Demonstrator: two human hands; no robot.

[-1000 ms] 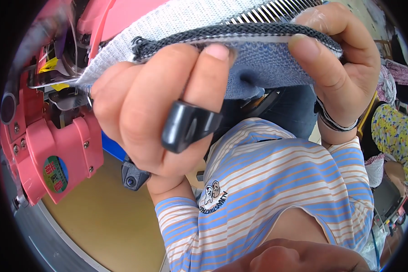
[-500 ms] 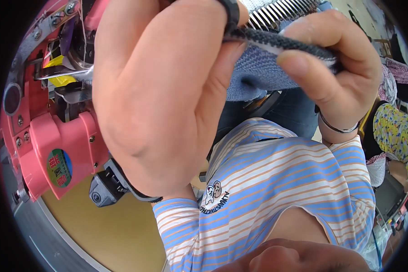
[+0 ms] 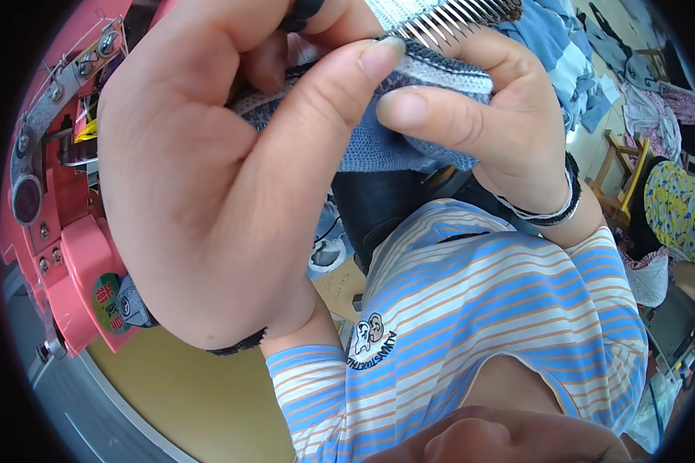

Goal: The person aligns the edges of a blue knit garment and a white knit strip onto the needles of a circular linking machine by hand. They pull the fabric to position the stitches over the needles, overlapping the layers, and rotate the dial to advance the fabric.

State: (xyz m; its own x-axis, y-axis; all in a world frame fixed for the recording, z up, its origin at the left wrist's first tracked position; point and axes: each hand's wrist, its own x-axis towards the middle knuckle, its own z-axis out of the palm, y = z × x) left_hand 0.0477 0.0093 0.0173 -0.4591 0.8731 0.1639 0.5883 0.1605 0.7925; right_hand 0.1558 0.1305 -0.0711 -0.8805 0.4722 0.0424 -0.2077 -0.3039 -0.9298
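My left hand [image 3: 201, 170] is closed on the left end of a blue-grey knit piece [image 3: 371, 154]. Its thumb presses along the upper edge, and its other fingers are partly hidden behind. My right hand [image 3: 517, 116] pinches the right end, thumb in front and fingers behind the folded edge. A dark and white striped band [image 3: 448, 76] runs along that edge between the hands. Just above it stands a curved row of metal pins [image 3: 444, 27], with white ribbed knit [image 3: 398, 11] beside them. Whether the piece sits on any pins cannot be told.
A pink machine [image 3: 77, 247] with a jointed metal arm [image 3: 54, 92] stands at the left. Below it is a round yellowish surface [image 3: 201, 401] with a grey rim. To the right are heaped blue cloth [image 3: 556, 69], a wooden stool [image 3: 614, 185] and a yellow flowered cloth [image 3: 676, 204].
Both hands have shifted left, and the left has turned so its thumb shows. The right hand has moved in close beside it. More of the banded edge now faces up.
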